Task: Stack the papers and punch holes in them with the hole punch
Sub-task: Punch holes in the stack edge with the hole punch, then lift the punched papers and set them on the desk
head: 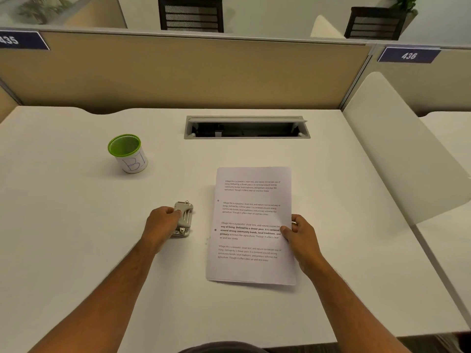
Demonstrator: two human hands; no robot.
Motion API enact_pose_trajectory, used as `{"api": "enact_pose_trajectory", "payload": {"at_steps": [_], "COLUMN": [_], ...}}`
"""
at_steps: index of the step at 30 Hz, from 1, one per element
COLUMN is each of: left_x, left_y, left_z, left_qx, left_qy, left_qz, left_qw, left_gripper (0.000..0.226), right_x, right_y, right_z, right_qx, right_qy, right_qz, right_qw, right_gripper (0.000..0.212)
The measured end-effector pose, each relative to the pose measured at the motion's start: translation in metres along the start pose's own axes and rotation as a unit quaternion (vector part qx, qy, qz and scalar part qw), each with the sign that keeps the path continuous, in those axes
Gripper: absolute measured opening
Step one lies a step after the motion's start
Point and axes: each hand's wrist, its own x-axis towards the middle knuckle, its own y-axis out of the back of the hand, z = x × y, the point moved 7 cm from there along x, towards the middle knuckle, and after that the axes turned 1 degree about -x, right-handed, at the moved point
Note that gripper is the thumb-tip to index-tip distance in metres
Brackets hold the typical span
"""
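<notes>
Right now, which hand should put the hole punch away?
Probably the left hand: its fingers already grip the hole punch. The right hand holds the papers, which already show two holes.

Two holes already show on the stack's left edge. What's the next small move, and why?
Probably let go of the hole punch: the left hand grips it beside the paper stack, whose two holes suggest punching is done. The right hand pinches the stack's right edge.
</notes>
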Motion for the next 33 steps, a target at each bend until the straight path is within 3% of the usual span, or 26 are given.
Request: {"api": "enact_pose_trajectory", "payload": {"at_steps": [7,9,11,13,16,19,23,28,33], "left_x": [0.000,-0.006,-0.018,-0.026,-0.031,-0.037,-0.042,-0.044,-0.041], "left_y": [0.004,0.009,0.004,-0.014,-0.049,-0.074,-0.091,-0.107,-0.125], "left_z": [0.008,0.023,0.050,0.074,0.091,0.104,0.129,0.147,0.151], "left_qx": [0.101,0.098,0.063,0.025,-0.060,-0.109,-0.118,-0.120,-0.112], "left_qy": [-0.015,-0.062,-0.161,-0.217,-0.172,-0.160,-0.197,-0.213,-0.214], "left_qz": [0.031,0.096,0.124,0.077,-0.075,-0.166,-0.168,-0.160,-0.156], "left_qw": [0.994,0.989,0.977,0.973,0.980,0.967,0.959,0.956,0.958], "left_gripper": [0.019,0.032,0.032,0.034,0.044,0.032,0.024,0.034,0.035], "right_x": [0.002,0.003,0.005,0.007,0.011,0.015,0.020,0.031,0.045], "right_y": [0.004,0.006,0.008,0.011,0.017,0.024,0.038,0.052,0.059], "right_z": [-0.010,-0.012,-0.015,-0.019,-0.029,-0.046,-0.068,-0.073,-0.064], "right_qx": [-0.006,-0.010,-0.009,0.002,0.013,0.028,0.050,0.072,0.082], "right_qy": [0.017,0.024,0.034,0.046,0.068,0.101,0.143,0.153,0.145], "right_qz": [0.000,-0.004,-0.009,-0.014,-0.011,-0.004,0.015,0.022,0.020], "right_qw": [1.000,1.000,0.999,0.999,0.998,0.994,0.988,0.985,0.986], "right_gripper": [0.025,0.025,0.023,0.019,0.018,0.019,0.026,0.033,0.027]}}
